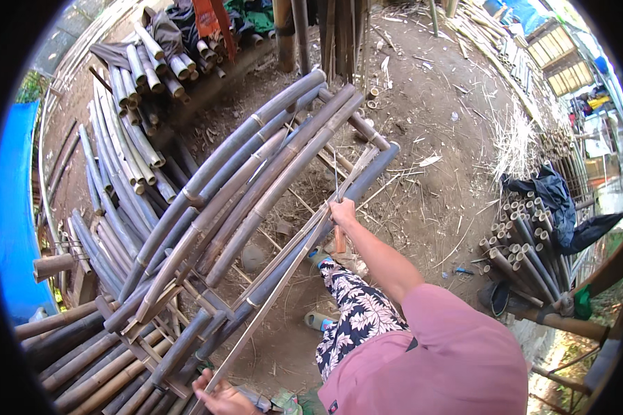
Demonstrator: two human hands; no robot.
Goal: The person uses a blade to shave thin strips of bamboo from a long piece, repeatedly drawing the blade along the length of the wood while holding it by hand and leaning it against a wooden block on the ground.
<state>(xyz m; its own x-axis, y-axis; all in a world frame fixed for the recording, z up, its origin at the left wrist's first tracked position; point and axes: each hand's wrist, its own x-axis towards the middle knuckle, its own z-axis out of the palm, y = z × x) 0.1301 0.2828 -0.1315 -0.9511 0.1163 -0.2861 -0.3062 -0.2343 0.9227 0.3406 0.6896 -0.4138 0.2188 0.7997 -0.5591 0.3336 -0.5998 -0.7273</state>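
Note:
My right hand (pixel 342 211) is closed round the wooden handle of a knife (pixel 340 240). Its thin blade points away from me, and the hand sits against long, pale bamboo strips (pixel 284 257). These strips run along a dark bamboo pole (pixel 372 173), the near side of a bamboo frame. At the bottom edge, my left hand (pixel 223 397) holds the near end of one strip between thumb and fingers. Beyond the strips, several thick bamboo poles (pixel 250 181) lie side by side, slanting across the frame.
Stacked bamboo poles (pixel 121 200) fill the left side, with more poles (pixel 69 366) at lower left. Upright bamboo posts (pixel 339 41) stand at the far middle. A bundle of cut bamboo (pixel 526 242) with dark cloth lies right. Shavings litter the dirt floor (pixel 422 207).

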